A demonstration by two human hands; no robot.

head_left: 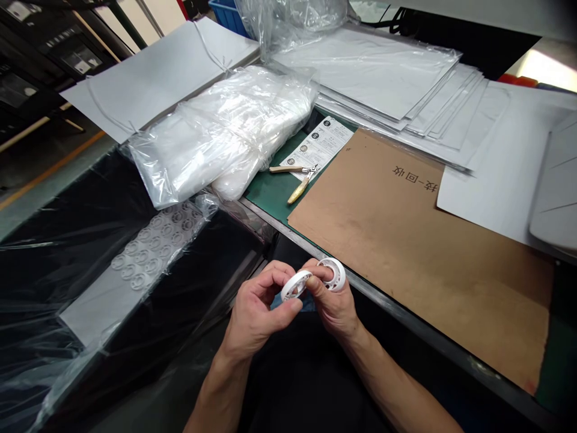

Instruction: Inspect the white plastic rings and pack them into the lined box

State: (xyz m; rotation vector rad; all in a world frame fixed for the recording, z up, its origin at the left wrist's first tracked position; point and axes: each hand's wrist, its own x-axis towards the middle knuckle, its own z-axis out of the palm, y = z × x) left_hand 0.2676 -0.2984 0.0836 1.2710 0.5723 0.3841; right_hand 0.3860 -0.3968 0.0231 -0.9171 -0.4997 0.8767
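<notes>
Left hand (255, 310) pinches one white openwork ring (290, 286) edge-up, thumb against fingers; right hand (338, 308) grasps a second ring (341, 276), fingers partly in its opening, and its thumb reaches the first. Step in hand reads as in-hand handling of both. Next move calls for light fingertip control, keeping rims from knocking. Cutting pliers (297, 190) at 12 o'clock on tabletop (270, 186), brown cardboard (428, 252) at 2, bagged plastic (198, 138) at 11, ring-shaped parts (153, 243) near 9–10.

Pliers (308, 171) left of cardboard (419, 252), seemingly overlapping sheet (322, 142)
</notes>
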